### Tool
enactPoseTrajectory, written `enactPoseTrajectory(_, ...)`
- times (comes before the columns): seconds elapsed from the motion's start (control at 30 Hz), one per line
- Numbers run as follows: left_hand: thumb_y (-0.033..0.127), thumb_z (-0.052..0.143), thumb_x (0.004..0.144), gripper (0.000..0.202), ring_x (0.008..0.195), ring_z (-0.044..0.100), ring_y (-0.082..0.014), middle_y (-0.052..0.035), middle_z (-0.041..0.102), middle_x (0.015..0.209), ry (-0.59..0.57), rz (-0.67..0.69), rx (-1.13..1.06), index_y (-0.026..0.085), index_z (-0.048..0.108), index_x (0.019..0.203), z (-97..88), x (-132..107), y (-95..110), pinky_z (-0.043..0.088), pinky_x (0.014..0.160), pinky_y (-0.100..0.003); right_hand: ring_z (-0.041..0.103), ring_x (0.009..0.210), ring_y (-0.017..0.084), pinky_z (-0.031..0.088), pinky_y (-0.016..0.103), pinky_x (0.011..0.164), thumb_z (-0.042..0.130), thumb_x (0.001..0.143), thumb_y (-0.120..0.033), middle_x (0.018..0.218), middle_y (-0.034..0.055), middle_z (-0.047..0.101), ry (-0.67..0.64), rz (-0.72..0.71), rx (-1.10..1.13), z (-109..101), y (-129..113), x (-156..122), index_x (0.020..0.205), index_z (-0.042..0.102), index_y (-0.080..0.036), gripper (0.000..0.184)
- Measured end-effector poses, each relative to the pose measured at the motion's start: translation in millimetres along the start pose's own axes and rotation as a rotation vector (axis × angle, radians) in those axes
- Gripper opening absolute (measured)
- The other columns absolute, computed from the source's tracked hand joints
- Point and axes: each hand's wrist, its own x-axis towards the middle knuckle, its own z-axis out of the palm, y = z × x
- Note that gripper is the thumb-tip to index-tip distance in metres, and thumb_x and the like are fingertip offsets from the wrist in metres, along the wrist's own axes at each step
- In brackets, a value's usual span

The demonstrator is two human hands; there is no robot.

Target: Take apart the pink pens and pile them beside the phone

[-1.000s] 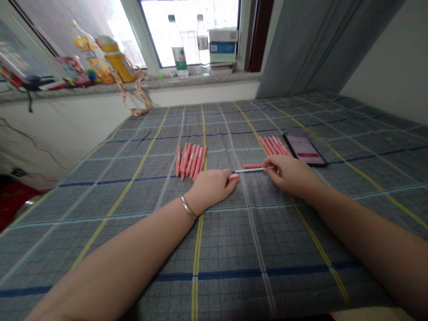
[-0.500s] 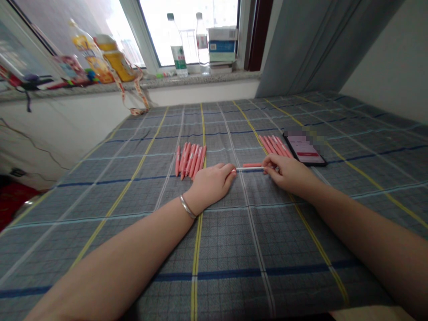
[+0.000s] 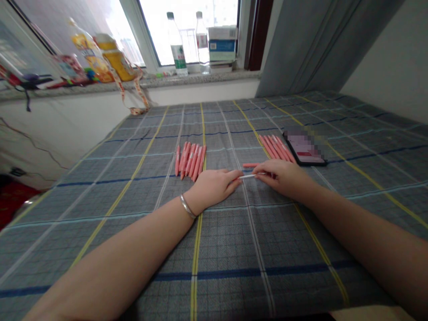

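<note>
My left hand [image 3: 217, 183], with a silver bangle on the wrist, pinches a mostly hidden pink pen piece; only a small bit shows at the fingertips. A thin white pen refill [image 3: 248, 176] runs from there to my right hand [image 3: 279, 176], whose thumb and fingers close on its other end. Just beyond the refill lies a pink pen barrel [image 3: 250, 165], partly covered by my right hand. Several pink pens [image 3: 190, 160] lie side by side past my left hand. Beyond my right hand is a row of several pink pen barrels [image 3: 276, 147].
A phone [image 3: 306, 154] with a lit, partly blurred screen touches the right row. Everything lies on a grey checked cloth [image 3: 227, 249]. Along the windowsill [image 3: 160, 82] stand plastic bottles [image 3: 177, 47], a yellow bottle with a strap [image 3: 117, 58] and stacked boxes [image 3: 222, 47].
Both hands have come slightly nearer to me with the refill. My right hand has moved left, so less of the refill shows between the hands.
</note>
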Motion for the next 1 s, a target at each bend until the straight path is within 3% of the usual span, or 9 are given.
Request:
enactPoseTrajectory(0.1, 0.041, 0.026, 0.092, 0.037, 0.076, 0.062, -0.0157, -0.0021, 0.065, 0.086, 0.011, 0.018, 0.043, 0.027, 0.054, 0.111, 0.1, 0.3, 1.0, 0.042, 0.059, -0.024, 0.061, 0.086, 0.016, 0.044, 0.028, 0.073, 0.05, 0.083, -0.025, 0.095, 0.0016, 0.068, -0.005, -0.031, -0.002, 1.9, -1.3, -0.3, 0.087, 0.063, -0.023, 0.014)
enactPoseTrajectory(0.23, 0.038, 0.029, 0.09, 0.034, 0.069, 0.061, -0.0158, -0.0015, 0.065, 0.078, 0.028, -0.004, 0.094, 0.022, 0.059, 0.092, -1.6, 0.9, 2.8, 0.037, 0.052, -0.023, 0.06, 0.09, 0.017, 0.044, 0.028, 0.073, 0.05, 0.082, -0.024, 0.109, 0.0016, 0.064, -0.025, -0.062, -0.023, 2.1, -4.2, -1.3, 0.093, 0.061, -0.024, 0.016)
enactPoseTrajectory(0.43, 0.033, 0.033, 0.088, 0.029, 0.067, 0.059, -0.0151, -0.0013, 0.064, 0.075, 0.039, -0.028, 0.118, 0.019, 0.057, 0.082, -2.8, 1.2, 3.0, 0.034, 0.05, -0.023, 0.06, 0.078, 0.015, 0.043, 0.026, 0.065, 0.051, 0.081, -0.023, 0.088, 0.0017, 0.067, 0.03, -0.024, -0.072, 1.6, -5.2, -2.0, 0.083, 0.059, -0.021, 0.008)
enactPoseTrajectory(0.63, 0.036, 0.03, 0.09, 0.03, 0.066, 0.06, -0.0156, -0.0009, 0.064, 0.076, 0.039, 0.015, 0.132, 0.02, 0.055, 0.087, 0.4, 1.3, 2.5, 0.036, 0.05, -0.023, 0.06, 0.08, 0.015, 0.042, 0.025, 0.065, 0.051, 0.082, -0.025, 0.084, 0.0017, 0.066, 0.05, -0.048, -0.07, 3.7, -4.7, -0.5, 0.079, 0.058, -0.021, 0.008)
enactPoseTrajectory(0.83, 0.04, 0.025, 0.092, 0.034, 0.066, 0.06, -0.0164, -0.0012, 0.064, 0.08, 0.026, 0.083, 0.154, 0.023, 0.053, 0.104, 1.4, 1.2, 3.5, 0.037, 0.05, -0.024, 0.058, 0.1, 0.017, 0.043, 0.026, 0.071, 0.05, 0.084, -0.022, 0.088, 0.0032, 0.067, 0.022, -0.103, -0.027, 4.8, -7.6, -1.0, 0.08, 0.058, -0.02, 0.01)
enactPoseTrajectory(1.0, 0.039, 0.026, 0.092, 0.034, 0.066, 0.06, -0.017, -0.0012, 0.063, 0.081, 0.023, 0.102, 0.176, 0.024, 0.052, 0.107, -0.4, 0.2, 5.4, 0.038, 0.049, -0.025, 0.061, 0.092, 0.018, 0.044, 0.028, 0.073, 0.049, 0.085, -0.024, 0.082, 0.003, 0.067, 0.002, -0.136, -0.083, 6.5, -5.5, -1.4, 0.075, 0.06, -0.019, 0.015)
